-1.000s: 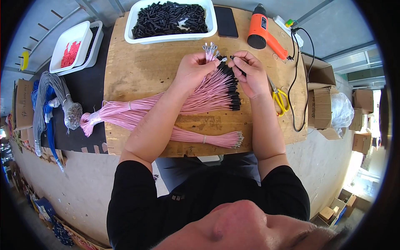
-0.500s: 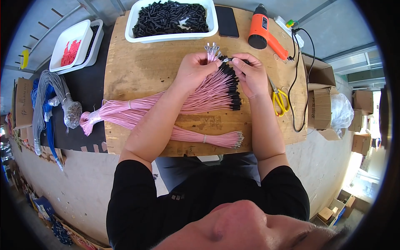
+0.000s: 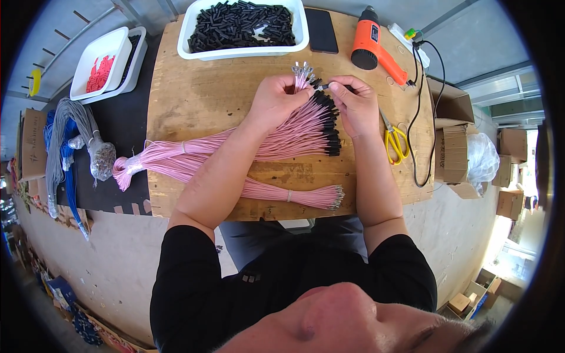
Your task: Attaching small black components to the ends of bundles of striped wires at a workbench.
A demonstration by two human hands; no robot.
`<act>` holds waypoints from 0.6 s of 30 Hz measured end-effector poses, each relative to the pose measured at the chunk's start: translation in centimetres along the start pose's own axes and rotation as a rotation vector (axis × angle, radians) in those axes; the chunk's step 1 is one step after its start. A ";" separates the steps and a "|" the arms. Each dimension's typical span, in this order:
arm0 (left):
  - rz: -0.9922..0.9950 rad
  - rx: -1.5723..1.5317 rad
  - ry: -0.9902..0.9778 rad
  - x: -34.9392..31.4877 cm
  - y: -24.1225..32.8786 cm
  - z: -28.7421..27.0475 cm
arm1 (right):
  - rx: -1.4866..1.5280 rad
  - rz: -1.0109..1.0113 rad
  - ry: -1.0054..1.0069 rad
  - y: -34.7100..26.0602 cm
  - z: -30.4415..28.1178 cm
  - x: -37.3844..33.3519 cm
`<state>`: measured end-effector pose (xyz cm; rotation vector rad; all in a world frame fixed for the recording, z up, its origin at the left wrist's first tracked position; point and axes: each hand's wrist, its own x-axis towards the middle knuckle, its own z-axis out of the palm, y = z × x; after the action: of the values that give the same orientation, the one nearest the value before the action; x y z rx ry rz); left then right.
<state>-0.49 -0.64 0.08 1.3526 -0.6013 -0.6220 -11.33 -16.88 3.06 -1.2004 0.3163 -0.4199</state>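
Sleeve shift: against 1.0 s ago, the small black tubular sleeve (image 3: 325, 87) has come leftward to a pale wire end; the gap that showed between the 2 is gone.
What the shift means: this sleeve seems to be at the fitting stage, though whether it is around the tip or only against it I cannot tell.
Landmark: the white rectangular plastic tray (image 3: 238, 56), heaped with loose black tubes (image 3: 235, 23), on the far side of the brown wooden table (image 3: 194, 100).
Right hand: the bare right hand (image 3: 356, 105), nearer the person than the tray and right of it, pinches the sleeve between thumb and fingers.
Left hand: the bare left hand (image 3: 273, 99), just on the person's side of the tray, grips thin pink wires; pale, shiny tips (image 3: 302, 72) stand up beyond its fingers.
Pink wires: the long pink wire bundle (image 3: 268, 141) spreads on the person's side of the tray; many right-hand ends already wear black sleeves (image 3: 333, 132).
Second bundle: a slimmer tied pink bundle (image 3: 276, 192), farthest from the tray, shows bare metallic ends.
Heat gun: orange-and-black (image 3: 366, 44), right of the tray.
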 end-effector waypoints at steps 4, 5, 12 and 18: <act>0.029 0.005 0.023 0.0 -0.3 0.1 | -0.035 0.002 0.004 0.1 0.0 0.0; 0.026 0.024 0.021 0.1 -0.4 0.0 | -0.044 0.008 0.001 0.0 0.1 0.0; 0.094 0.096 0.018 0.0 -0.3 0.2 | -0.043 0.038 0.011 0.0 0.1 0.0; 0.096 0.116 0.028 0.0 -0.2 0.2 | -0.046 0.046 -0.003 0.1 0.1 0.0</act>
<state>-0.70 -0.79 -0.14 1.4292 -0.6843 -0.4962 -11.25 -16.83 3.01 -1.2364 0.3518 -0.3729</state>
